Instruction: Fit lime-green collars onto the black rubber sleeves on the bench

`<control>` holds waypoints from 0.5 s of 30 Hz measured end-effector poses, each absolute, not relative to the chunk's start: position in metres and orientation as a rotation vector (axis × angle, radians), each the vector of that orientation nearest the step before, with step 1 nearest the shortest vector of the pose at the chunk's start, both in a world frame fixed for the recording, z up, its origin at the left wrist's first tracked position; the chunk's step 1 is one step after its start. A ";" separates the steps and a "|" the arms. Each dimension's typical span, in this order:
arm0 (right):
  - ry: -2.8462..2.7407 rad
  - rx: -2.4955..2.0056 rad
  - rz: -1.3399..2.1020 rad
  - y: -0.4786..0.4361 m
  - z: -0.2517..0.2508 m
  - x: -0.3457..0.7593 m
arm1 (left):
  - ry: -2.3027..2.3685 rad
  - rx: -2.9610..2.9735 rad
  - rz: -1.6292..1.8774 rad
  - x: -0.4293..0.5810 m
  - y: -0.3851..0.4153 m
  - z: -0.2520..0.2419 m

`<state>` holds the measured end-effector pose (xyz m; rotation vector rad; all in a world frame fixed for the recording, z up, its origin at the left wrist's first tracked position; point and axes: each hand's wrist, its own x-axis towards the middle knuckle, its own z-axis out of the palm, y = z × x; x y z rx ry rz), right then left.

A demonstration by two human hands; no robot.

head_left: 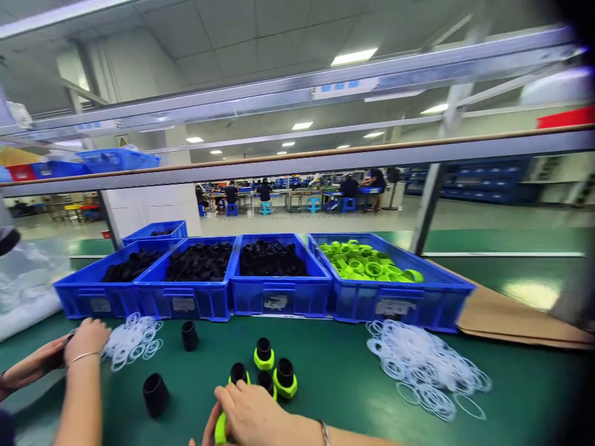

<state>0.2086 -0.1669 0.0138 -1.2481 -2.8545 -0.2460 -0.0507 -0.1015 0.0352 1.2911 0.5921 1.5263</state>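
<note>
My right hand (253,409) comes in from the lower right, its fingers bent over a bright green ring-shaped nut (220,428). Only part of my left hand (210,425) shows at the bottom edge, gripping the same nut from the left; the right hand hides much of both. Just beyond my fingers stand several black tubular fittings with green nuts around their bases, among them one fitting (284,375) on the right and another (264,352) farther back. Two plain black sleeves, a nearer one (155,394) and a farther one (189,336), stand upright to the left.
Blue bins of black parts (276,303) and a blue bin of green nuts (395,306) line the green table's back. White rings lie in a right pile (427,365) and a left pile (132,339). At left, a co-worker's hands (86,341) hold a dark part.
</note>
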 end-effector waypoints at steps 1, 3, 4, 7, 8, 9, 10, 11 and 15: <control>-2.824 -1.284 -0.236 -0.164 0.007 0.208 | 0.612 1.449 1.580 -0.081 -0.070 0.052; -2.798 -1.326 -0.185 -0.161 0.000 0.210 | 0.673 1.720 1.601 -0.129 -0.018 0.073; -2.797 -1.331 -0.170 -0.160 -0.002 0.211 | 0.732 1.807 1.596 -0.143 -0.002 0.077; -2.797 -1.312 -0.162 -0.159 -0.001 0.214 | 1.132 1.715 1.613 -0.148 0.010 0.077; -2.801 -1.293 -0.163 -0.159 0.000 0.214 | 1.279 1.597 1.626 -0.141 0.005 0.077; -2.806 -1.272 -0.172 -0.159 0.000 0.214 | 1.392 1.479 1.636 -0.131 -0.001 0.079; -2.809 -1.253 -0.187 -0.158 0.000 0.215 | 1.457 1.399 1.639 -0.120 -0.008 0.083; -2.807 -1.238 -0.209 -0.157 0.000 0.216 | 1.485 1.337 1.640 -0.109 -0.015 0.089; -2.779 -1.198 -0.295 -0.155 0.001 0.224 | 1.471 0.848 1.762 -0.077 -0.035 0.121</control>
